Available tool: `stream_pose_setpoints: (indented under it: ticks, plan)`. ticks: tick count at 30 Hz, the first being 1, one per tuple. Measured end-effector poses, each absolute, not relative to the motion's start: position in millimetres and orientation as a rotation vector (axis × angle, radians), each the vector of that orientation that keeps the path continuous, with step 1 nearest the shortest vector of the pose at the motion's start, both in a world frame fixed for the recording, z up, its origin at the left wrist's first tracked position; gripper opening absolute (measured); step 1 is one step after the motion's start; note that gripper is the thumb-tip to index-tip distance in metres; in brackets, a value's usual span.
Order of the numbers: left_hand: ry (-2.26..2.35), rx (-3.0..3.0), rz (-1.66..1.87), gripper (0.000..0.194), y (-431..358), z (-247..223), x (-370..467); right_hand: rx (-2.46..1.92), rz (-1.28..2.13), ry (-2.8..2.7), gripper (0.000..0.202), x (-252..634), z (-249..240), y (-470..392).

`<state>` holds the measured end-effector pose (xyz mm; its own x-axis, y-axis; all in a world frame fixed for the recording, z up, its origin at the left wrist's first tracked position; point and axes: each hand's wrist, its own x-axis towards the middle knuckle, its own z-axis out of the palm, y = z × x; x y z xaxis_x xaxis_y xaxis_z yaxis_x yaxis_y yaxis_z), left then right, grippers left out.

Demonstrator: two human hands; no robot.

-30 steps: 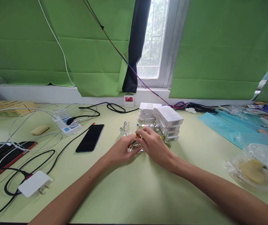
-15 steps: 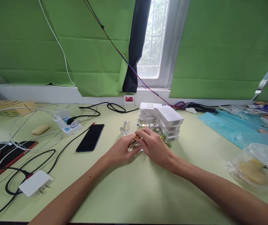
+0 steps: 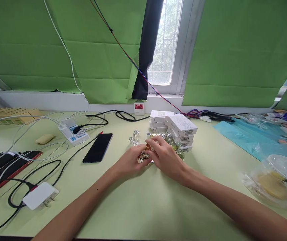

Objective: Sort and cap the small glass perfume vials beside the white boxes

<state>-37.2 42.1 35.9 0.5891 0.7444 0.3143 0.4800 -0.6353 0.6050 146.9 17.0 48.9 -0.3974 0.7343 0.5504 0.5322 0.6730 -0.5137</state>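
Both hands meet at a small glass bottle (image 3: 141, 158) with an orange-brown neck, low on the pale green table (image 3: 133, 207). My left hand (image 3: 132, 158) is closed round its left side. From the right, my right hand (image 3: 163, 154) has its fingers bent over the bottle's top, pinching at the neck. Behind the hands stand several small glass bottles with metal tops, partly hidden; a green-tinted one (image 3: 180, 152) is beside my right hand. A clear bottle (image 3: 136, 137) stands apart, behind my left hand.
White boxes (image 3: 183, 125) are stacked behind the bottles. To the left lie a black phone (image 3: 98, 148), a power strip (image 3: 73, 132), cables and a white charger (image 3: 41, 195). Rightward are blue plastic (image 3: 248, 137) and a clear lidded container (image 3: 276, 180).
The view has shifted slightly. Both hands keep nearly the same pose at the bottle. Another person's hand at the far left edge has gone out of view.
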Motion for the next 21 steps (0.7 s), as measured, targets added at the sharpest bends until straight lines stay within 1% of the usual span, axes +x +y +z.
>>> stream_pose_setpoints:
  ticks: [3,7,12,21]
  plan:
    - [0.979,2.351,0.782,0.011,41.0,37.7,-36.4,-0.944,0.341,-2.08,0.021,145.9,50.8,15.5]
    - [0.96,2.347,0.779,0.01,39.3,41.0,-35.2,-0.949,0.331,-2.101,0.025,145.7,51.7,15.1]
    - [0.985,2.364,0.756,0.006,39.2,40.4,-35.0,-0.956,0.289,-2.131,0.023,146.3,47.1,17.3]
    - [0.984,2.378,0.74,0.008,42.4,38.2,-36.3,-0.97,0.311,-2.129,0.021,146.4,46.6,15.8]
